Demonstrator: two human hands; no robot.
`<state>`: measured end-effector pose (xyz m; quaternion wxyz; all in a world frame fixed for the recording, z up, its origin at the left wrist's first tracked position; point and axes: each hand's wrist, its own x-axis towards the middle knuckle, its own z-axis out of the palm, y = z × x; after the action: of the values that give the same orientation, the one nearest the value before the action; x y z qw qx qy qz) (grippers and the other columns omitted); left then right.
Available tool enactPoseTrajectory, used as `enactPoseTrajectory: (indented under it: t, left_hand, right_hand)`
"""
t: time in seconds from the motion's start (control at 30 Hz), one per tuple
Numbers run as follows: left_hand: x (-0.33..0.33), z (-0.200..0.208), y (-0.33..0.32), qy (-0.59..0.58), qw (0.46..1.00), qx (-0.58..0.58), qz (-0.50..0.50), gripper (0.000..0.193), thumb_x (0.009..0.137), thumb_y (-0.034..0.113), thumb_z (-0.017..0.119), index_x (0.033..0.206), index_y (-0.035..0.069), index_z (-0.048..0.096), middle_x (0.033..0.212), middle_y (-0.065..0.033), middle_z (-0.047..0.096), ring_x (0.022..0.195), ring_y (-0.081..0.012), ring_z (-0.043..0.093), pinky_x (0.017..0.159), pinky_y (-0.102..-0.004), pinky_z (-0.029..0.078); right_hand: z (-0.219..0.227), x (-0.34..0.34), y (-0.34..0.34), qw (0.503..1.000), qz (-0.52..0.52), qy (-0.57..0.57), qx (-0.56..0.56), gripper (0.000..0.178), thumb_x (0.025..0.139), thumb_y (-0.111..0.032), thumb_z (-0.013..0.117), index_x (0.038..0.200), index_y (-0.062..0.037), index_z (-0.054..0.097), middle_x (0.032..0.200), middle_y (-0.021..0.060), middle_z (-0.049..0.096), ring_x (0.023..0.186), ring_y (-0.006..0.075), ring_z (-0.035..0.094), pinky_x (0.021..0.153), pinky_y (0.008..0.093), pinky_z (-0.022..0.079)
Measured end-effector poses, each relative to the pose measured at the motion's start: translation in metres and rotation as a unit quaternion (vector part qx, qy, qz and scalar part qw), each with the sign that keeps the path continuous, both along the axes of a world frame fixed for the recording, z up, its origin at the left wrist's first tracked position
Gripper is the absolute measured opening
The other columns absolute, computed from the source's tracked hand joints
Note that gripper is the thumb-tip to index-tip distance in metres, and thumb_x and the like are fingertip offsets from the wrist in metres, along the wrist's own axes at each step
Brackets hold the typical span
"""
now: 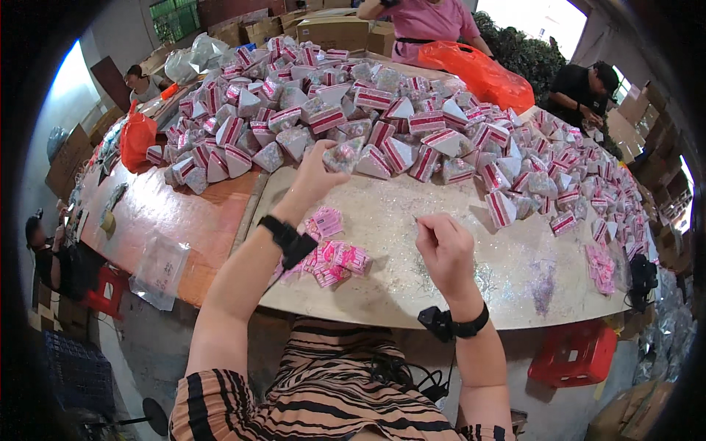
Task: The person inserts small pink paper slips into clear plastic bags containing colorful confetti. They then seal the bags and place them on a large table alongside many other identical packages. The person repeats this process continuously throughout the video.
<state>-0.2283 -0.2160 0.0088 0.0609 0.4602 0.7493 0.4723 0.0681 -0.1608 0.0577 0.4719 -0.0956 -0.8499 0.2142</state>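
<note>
My left hand (316, 175) reaches to the near edge of a big heap of wedge-shaped packets (397, 154). Its thumb and fingers close on one clear packet (344, 156) with colourful contents. My right hand (446, 248) is held over the table with its fingers pinched together. A tiny dark tip shows at the pinch, too small to name. Between my forearms lies a loose pile of pink printed cards (338, 261). Thin wire-like bits (482, 279) are scattered on the board beside my right hand.
More pink cards (601, 268) lie at the table's right, near a black device (642, 279). Red plastic bags (478, 73) sit behind and left of the heap. A red stool (573, 354) stands under the right edge. Other people (585, 92) are around the table.
</note>
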Motion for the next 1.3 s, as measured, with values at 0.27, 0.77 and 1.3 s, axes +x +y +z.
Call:
enactPoseTrajectory:
  t: [0.27, 0.77, 1.3]
  left_hand:
    - [0.092, 0.013, -0.063, -0.217, 0.959, 0.126, -0.133, 0.064, 0.066, -0.004, 0.070, 0.126, 0.006, 0.049, 0.117, -0.0088, 0.053, 0.097, -0.0149, 0.059, 0.083, -0.0295, 0.052]
    - [0.124, 0.040, -0.092, -0.028, 0.990, 0.106, -0.091, 0.067, 0.066, -0.014, 0.063, 0.126, 0.012, 0.048, 0.125, -0.0155, 0.042, 0.118, -0.0321, 0.047, 0.089, -0.0358, 0.055]
    - [0.134, 0.054, -0.110, 0.221, 0.974, 0.058, -0.010, 0.072, 0.061, -0.010, 0.068, 0.126, 0.016, 0.050, 0.126, -0.0222, 0.041, 0.114, -0.0434, 0.048, 0.093, -0.0455, 0.046]
  right_hand:
    - [0.005, -0.040, -0.012, 0.998, 0.049, -0.019, 0.017, 0.007, 0.078, -0.002, 0.063, 0.084, -0.0011, 0.059, 0.077, 0.0169, 0.060, 0.071, 0.0350, 0.060, 0.063, 0.0412, 0.049]
    - [0.009, -0.044, -0.034, 0.994, 0.014, -0.072, 0.086, 0.009, 0.077, -0.001, 0.064, 0.086, -0.0007, 0.062, 0.078, 0.0151, 0.062, 0.071, 0.0333, 0.062, 0.063, 0.0400, 0.050]
    - [0.016, -0.047, -0.042, 0.985, -0.010, -0.154, 0.078, 0.007, 0.077, -0.004, 0.061, 0.079, 0.0011, 0.058, 0.076, 0.0183, 0.060, 0.073, 0.0368, 0.060, 0.066, 0.0435, 0.048]
